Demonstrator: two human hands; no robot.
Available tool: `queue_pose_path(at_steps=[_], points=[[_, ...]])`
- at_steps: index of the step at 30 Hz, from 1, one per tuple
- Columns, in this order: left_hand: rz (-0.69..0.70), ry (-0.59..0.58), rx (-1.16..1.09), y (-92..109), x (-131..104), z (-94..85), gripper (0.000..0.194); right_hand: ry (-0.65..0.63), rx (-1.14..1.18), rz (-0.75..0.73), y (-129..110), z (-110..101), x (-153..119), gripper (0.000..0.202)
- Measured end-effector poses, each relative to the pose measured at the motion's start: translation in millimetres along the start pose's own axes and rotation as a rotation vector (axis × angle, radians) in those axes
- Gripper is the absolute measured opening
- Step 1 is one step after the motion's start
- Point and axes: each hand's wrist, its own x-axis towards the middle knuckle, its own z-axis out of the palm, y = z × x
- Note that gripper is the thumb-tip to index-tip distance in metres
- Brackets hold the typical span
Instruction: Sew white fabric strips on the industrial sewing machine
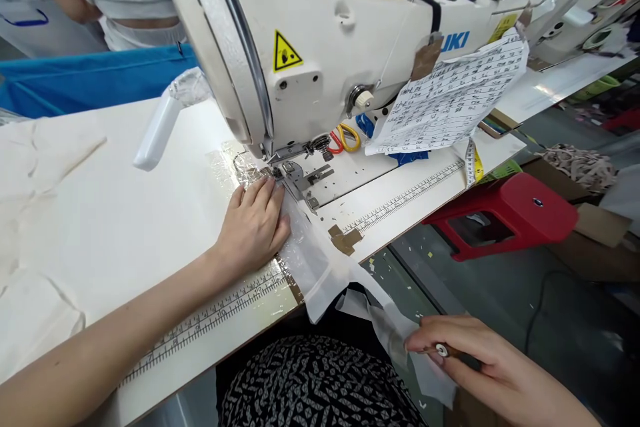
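Note:
My left hand point(255, 220) lies with fingers stretched out on a piece of thin white fabric point(320, 260), its fingertips close by the presser foot point(287, 170) of a white sewing machine point(310, 33). The fabric runs off the table's front edge and hangs down over my lap. Below the table's edge, my right hand point(470, 353) is closed round a small brown-handled tool point(457, 352) with a round metal rivet; its kind is mostly hidden by my fingers. The thumb and forefinger are at the hanging fabric, but whether they pinch it I cannot tell.
Printed rulers point(215, 313) run along the table edge. Red-and-yellow-handled scissors point(345, 140) lie behind the needle area. A written sheet point(450, 100) hangs on the machine, and a tape measure point(473, 163) hangs off the table. A red stool point(515, 213) stands right. Cream fabric point(30, 213) lies left.

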Motion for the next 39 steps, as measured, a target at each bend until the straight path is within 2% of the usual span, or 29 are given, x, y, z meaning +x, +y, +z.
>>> queue_pose_path(at_steps=[9,17,28,39], points=[[-0.02,-0.006,-0.022,-6,5,0.3,0.054,-0.027,-0.004,-0.041,1,2,4,0.032],[0.046,0.013,-0.028,5,-2,-11.3,0.048,0.02,-0.006,-0.06,2,5,7,0.033],[0.087,0.061,0.037,3,-1,-8.6,0.046,0.116,-0.011,-0.214,-14,5,28,0.035],[0.097,0.05,0.04,6,-4,-10.9,0.046,0.086,0.041,-0.245,-13,11,49,0.032]])
